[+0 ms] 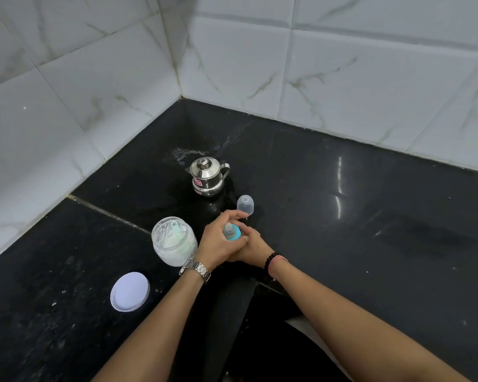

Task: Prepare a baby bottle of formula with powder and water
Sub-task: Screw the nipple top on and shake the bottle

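The baby bottle (231,232) stands upright on the black counter, its clear teat and blue collar showing from above. My left hand (218,239) wraps around the collar from the left. My right hand (253,246) grips the bottle body below, which is mostly hidden by both hands. An open clear jar of white powder (173,241) with a pale scoop inside stands just left of my left hand. Its white lid (129,291) lies flat nearer me. A small steel kettle (207,176) with its lid on stands behind the bottle. The bottle's clear cap (245,205) rests between kettle and hands.
The black stone counter (342,216) meets white marbled wall tiles (342,78) at the back and left, forming a corner. A wet smear (188,154) lies behind the kettle. The counter's front edge (273,290) runs under my right forearm.
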